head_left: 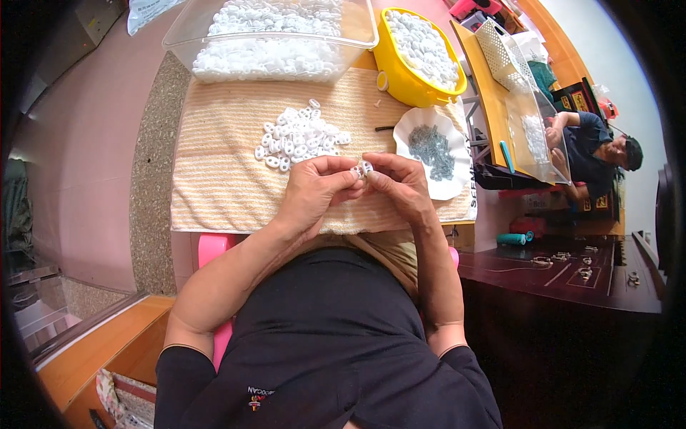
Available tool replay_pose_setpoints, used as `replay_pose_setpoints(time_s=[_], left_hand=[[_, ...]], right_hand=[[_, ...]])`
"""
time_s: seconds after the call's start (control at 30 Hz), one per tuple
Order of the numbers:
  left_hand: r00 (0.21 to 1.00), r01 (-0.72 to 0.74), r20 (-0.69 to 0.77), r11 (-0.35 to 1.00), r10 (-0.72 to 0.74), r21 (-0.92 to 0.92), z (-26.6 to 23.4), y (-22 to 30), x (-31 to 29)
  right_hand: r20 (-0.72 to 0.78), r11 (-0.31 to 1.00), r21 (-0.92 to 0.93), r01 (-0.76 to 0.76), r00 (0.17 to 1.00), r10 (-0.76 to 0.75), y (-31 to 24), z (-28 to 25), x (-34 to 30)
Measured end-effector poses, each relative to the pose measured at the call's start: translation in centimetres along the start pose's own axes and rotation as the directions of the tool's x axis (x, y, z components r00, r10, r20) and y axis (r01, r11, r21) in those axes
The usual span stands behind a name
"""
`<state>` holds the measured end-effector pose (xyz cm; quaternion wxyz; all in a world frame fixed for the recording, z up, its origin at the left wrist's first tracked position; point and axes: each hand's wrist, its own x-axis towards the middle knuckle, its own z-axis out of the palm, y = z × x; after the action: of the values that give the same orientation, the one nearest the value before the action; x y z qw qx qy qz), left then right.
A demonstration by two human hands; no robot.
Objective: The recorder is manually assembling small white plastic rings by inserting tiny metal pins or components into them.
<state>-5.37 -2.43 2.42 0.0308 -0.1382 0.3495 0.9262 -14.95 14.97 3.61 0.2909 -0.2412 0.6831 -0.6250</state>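
Above the near part of a striped towel (229, 193), my left hand (320, 187) and my right hand (401, 184) meet, fingertips pinched together. Between them is a small white oval plastic piece with holes (362, 169), mostly covered by the fingers; whether it is one piece or two I cannot tell. Just beyond my left hand lies a loose pile of similar white oval pieces (299, 137). Beside my right hand stands a white scalloped dish (457, 175) holding many small grey-green pieces (431, 151).
At the table's far side are a clear plastic bin (179, 36) and a yellow basket (393, 53), both full of white pieces. A thin black stick (384, 129) lies by the dish. To the right, another person (597, 150) sits at a wooden table (480, 86).
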Motion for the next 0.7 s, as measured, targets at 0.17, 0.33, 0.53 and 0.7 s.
replay_pose_setpoints(time_s=[0.17, 0.33, 0.53, 0.7], left_hand=[[1.0, -0.003, -0.002, 1.0, 0.003, 0.006, -0.03, -0.19, 0.13], [1.0, -0.008, 0.017, 1.0, 0.008, -0.005, -0.1, -0.34, 0.2], [1.0, -0.012, 0.013, 1.0, 0.012, 0.002, -0.02, -0.33, 0.1], [1.0, -0.008, 0.019, 1.0, 0.008, -0.002, -0.01, -0.25, 0.05]], right_hand=[[0.012, 1.0, 0.012, -0.004, 1.0, 0.004, 0.04, 0.08, 0.0], [0.006, 0.999, 0.032, -0.013, 1.0, 0.013, -0.46, 0.56, -0.09], [0.018, 0.999, 0.047, -0.019, 1.0, 0.018, -0.11, 0.26, -0.17], [0.026, 0.998, 0.065, -0.013, 1.0, 0.012, 0.0, 0.23, -0.21]])
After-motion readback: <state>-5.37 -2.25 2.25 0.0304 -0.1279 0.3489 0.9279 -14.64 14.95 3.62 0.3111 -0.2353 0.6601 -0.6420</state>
